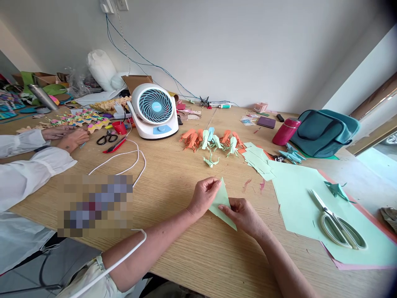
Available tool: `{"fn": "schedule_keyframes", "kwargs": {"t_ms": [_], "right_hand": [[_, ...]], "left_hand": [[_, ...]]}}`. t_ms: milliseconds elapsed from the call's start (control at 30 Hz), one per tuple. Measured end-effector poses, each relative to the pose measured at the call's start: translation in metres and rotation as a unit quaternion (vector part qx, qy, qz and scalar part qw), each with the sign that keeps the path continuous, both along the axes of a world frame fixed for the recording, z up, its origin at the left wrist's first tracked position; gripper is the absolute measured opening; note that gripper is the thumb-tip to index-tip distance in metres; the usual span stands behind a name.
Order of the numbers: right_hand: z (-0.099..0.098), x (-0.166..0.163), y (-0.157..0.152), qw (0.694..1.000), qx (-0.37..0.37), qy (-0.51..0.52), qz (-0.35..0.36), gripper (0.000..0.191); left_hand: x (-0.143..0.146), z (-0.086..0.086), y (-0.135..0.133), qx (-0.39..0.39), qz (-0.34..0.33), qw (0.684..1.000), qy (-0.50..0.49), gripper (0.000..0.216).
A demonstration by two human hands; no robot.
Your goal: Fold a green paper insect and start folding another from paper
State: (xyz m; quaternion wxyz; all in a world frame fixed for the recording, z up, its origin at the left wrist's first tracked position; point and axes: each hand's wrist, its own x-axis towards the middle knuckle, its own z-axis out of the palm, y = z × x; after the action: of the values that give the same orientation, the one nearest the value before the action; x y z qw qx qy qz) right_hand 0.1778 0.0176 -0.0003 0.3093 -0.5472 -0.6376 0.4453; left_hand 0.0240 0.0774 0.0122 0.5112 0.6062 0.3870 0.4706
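A light green folded sheet of paper (223, 212) is held between my two hands above the wooden table. My left hand (204, 195) pinches its upper end between thumb and fingers. Lower on the right edge, my right hand (245, 215) grips it with the thumb on top. Just beyond lies a small green paper figure (211, 160). Behind it, several orange paper figures (190, 138) and pale green ones (205, 140) stand in a cluster. Loose light green paper pieces (256, 158) are spread to their right.
White-handled scissors (341, 231) rest on large green sheets (297, 198) at right. A pink bottle (286, 131) stands by a teal bag (325, 131). A white fan (154, 111) is at centre back. At left, another person's hands (72, 138) work near black scissors (107, 137) and a white cable (138, 155).
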Motion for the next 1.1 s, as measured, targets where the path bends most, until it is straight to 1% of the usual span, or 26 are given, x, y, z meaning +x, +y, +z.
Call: {"fn": "schedule_keyframes", "kwargs": {"t_ms": [200, 267, 400, 467, 533, 600, 633, 667, 700, 733, 800, 833, 867, 900, 933, 967, 1033, 1100], "right_hand": [[-0.001, -0.004, -0.002, 1.0, 0.008, -0.017, 0.003, 0.047], [-0.002, -0.004, -0.002, 0.999, 0.023, -0.029, 0.0, 0.048], [-0.002, -0.005, -0.003, 0.994, 0.071, -0.077, -0.029, 0.051], [0.004, -0.005, -0.002, 0.991, 0.097, -0.086, -0.031, 0.05], [0.012, 0.002, 0.001, 0.99, 0.113, -0.082, -0.036, 0.043], [0.02, 0.022, 0.004, 0.984, 0.131, -0.085, -0.089, 0.036], [0.023, 0.038, 0.004, 0.973, 0.147, -0.106, -0.144, 0.035], [0.024, 0.059, 0.003, 0.954, 0.167, -0.132, -0.211, 0.034], [0.022, 0.084, -0.001, 0.929, 0.185, -0.173, -0.27, 0.033], [0.019, 0.111, -0.007, 0.897, 0.195, -0.228, -0.324, 0.034], [0.006, 0.169, -0.024, 0.813, 0.192, -0.367, -0.409, 0.039], [-0.002, 0.196, -0.034, 0.777, 0.174, -0.425, -0.43, 0.042], [-0.01, 0.219, -0.044, 0.751, 0.148, -0.466, -0.443, 0.042], [-0.017, 0.238, -0.054, 0.747, 0.123, -0.491, -0.431, 0.042], [-0.023, 0.252, -0.062, 0.75, 0.114, -0.497, -0.422, 0.041], [-0.027, 0.261, -0.068, 0.749, 0.111, -0.499, -0.423, 0.042], [-0.032, 0.263, -0.075, 0.75, 0.125, -0.495, -0.422, 0.041], [-0.03, 0.253, -0.075, 0.75, 0.117, -0.494, -0.424, 0.046]], "left_hand": [[-0.001, 0.004, 0.001, -0.007, 0.006, 1.0, -0.004, 0.033], [-0.001, 0.004, 0.003, -0.028, 0.003, 1.0, -0.006, 0.032], [-0.001, 0.001, 0.006, -0.073, 0.001, 0.997, -0.015, 0.031], [-0.001, -0.001, 0.007, -0.076, 0.002, 0.997, -0.02, 0.032], [-0.002, -0.003, 0.009, -0.075, 0.003, 0.997, -0.026, 0.033], [-0.003, -0.004, 0.01, -0.078, -0.006, 0.997, -0.028, 0.034], [-0.003, -0.005, 0.011, -0.081, -0.011, 0.996, -0.03, 0.034], [-0.003, -0.006, 0.012, -0.085, -0.015, 0.996, -0.032, 0.035], [-0.003, -0.006, 0.012, -0.088, -0.018, 0.995, -0.035, 0.035], [-0.003, -0.007, 0.013, -0.09, -0.019, 0.995, -0.039, 0.035], [-0.002, -0.009, 0.014, -0.096, -0.024, 0.994, -0.049, 0.034], [-0.002, -0.01, 0.014, -0.1, -0.026, 0.993, -0.055, 0.035], [-0.001, -0.011, 0.014, -0.103, -0.029, 0.992, -0.061, 0.034], [-0.001, -0.011, 0.015, -0.107, -0.031, 0.992, -0.068, 0.034], [-0.001, -0.012, 0.015, -0.11, -0.033, 0.991, -0.073, 0.033], [0.0, -0.012, 0.014, -0.112, -0.035, 0.99, -0.078, 0.032], [0.0, -0.012, 0.013, -0.117, -0.038, 0.989, -0.082, 0.031], [0.0, -0.012, 0.012, -0.12, -0.037, 0.989, -0.081, 0.03]]}}
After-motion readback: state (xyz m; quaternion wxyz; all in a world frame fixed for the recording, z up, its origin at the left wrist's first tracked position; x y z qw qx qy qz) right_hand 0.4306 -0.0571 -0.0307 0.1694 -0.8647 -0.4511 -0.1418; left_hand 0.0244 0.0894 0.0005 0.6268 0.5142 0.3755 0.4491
